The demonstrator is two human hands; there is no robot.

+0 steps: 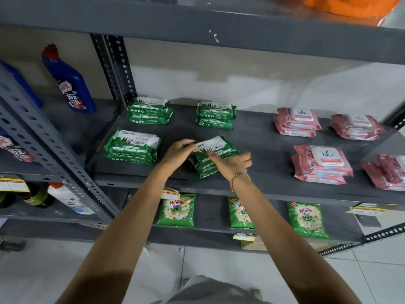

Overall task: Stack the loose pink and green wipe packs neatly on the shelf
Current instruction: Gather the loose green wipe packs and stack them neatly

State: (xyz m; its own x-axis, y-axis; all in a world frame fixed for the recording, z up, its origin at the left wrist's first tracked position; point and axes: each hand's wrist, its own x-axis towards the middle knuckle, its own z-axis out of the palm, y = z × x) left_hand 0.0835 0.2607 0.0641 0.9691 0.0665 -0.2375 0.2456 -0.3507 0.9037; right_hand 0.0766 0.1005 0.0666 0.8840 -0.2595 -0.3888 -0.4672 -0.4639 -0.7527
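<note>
Top green pack (215, 148) sits askew on the front-centre stack, 6 o'clock side of shelf (260, 137). Left hand (178, 150) pinches its 9 o'clock edge; right hand (233, 161) lies flat, fingers straight, on its 3 o'clock end. Likely light, soft, slick film: grip the side seams. At 3 o'clock, pink stacks (320, 163); bare grey metal between

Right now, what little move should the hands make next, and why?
Probably slide the top green pack square over the packs beneath. It looks skewed on them, the left hand pinches its end and the right hand rests on it.
</note>
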